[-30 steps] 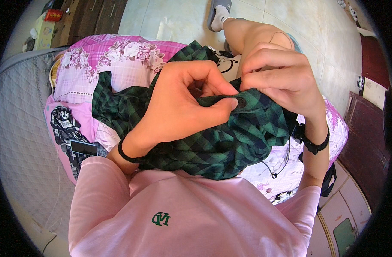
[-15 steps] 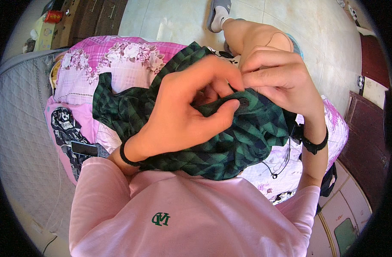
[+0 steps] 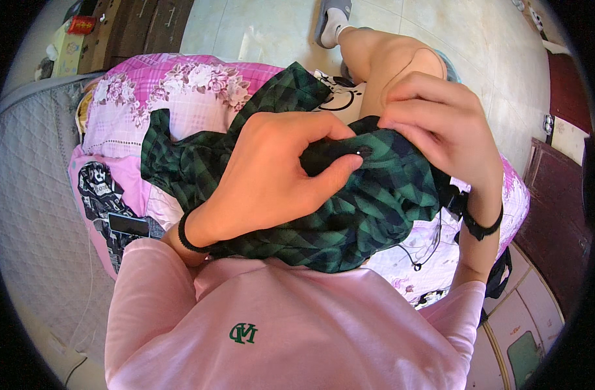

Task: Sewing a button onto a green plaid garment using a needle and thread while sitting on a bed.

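Observation:
A green and black checked garment (image 3: 369,214), which looks like a shirt, lies bunched over my lap. My left hand (image 3: 271,169) pinches a fold of it between thumb and forefinger; the other fingers are tucked out of sight. Beside the left thumb tip a dark round spot with a tiny bright point (image 3: 359,153) shows on the cloth, too small to name. Just above that fold, my right hand (image 3: 437,127) has its thumb and fingers pressed together at the cloth's dark edge. What they pinch is hidden. A thin dark thread (image 3: 405,55) curves over my leg close to the right fingers.
Under the garment spreads a pink floral bedcover (image 3: 193,81). A phone (image 3: 128,225) lies on a black patterned cloth (image 3: 97,185) at the left, near a grey quilted surface (image 3: 37,195). A dark cord (image 3: 417,265) rests at the right. Pale floor tiles (image 3: 271,26) stretch beyond.
My right hand has shifted slightly right, away from the left fingertips. The left fingers have drawn closer to the cloth, and a tiny bright point now shows at the thumb.

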### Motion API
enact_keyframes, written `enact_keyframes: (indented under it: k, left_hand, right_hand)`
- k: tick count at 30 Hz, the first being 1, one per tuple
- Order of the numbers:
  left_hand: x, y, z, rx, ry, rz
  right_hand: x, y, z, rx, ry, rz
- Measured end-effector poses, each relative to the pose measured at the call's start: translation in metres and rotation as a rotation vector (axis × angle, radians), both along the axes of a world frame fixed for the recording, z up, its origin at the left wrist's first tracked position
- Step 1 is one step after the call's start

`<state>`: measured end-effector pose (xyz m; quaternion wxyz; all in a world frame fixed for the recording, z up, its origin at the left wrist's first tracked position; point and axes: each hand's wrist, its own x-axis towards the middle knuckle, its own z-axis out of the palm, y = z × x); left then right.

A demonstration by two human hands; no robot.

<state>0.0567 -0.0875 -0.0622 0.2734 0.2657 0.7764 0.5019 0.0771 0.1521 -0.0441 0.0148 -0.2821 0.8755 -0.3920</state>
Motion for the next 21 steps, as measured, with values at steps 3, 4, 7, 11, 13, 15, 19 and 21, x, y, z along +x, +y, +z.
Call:
enact_keyframes:
  k: [3, 4, 7, 11, 13, 15, 19, 21]
  left_hand:
    - [0.0, 0.001, -0.004, 0.183, 0.258, 0.044]
    - [0.001, 0.003, -0.003, 0.221, 0.308, 0.02]
    - [0.001, 0.007, -0.006, 0.314, 0.447, -0.036]
    - [0.002, 0.0, -0.001, 0.329, 0.807, -0.134]
    - [0.005, -0.001, -0.003, 0.317, 1.022, -0.134]
    - [0.008, -0.002, -0.002, 0.324, 1.068, -0.127]
    - [0.009, -0.006, 0.001, 0.316, 1.154, -0.149]
    - [0.011, -0.006, 0.003, 0.324, 1.155, -0.139]
  right_hand:
    - [0.015, -0.007, 0.017, 0.111, 0.12, -0.152]
    - [0.023, -0.008, 0.023, 0.168, 0.152, -0.251]
    - [0.038, -0.009, 0.03, 0.181, 0.188, -0.289]
    - [0.054, -0.013, 0.044, 0.256, 0.14, -0.311]
    - [0.054, -0.017, 0.053, 0.311, 0.089, -0.331]
    - [0.049, -0.019, 0.055, 0.298, 0.234, -0.254]
    - [0.042, -0.021, 0.047, 0.318, 0.398, -0.179]
    - [0.04, -0.019, 0.041, 0.305, 0.578, -0.12]
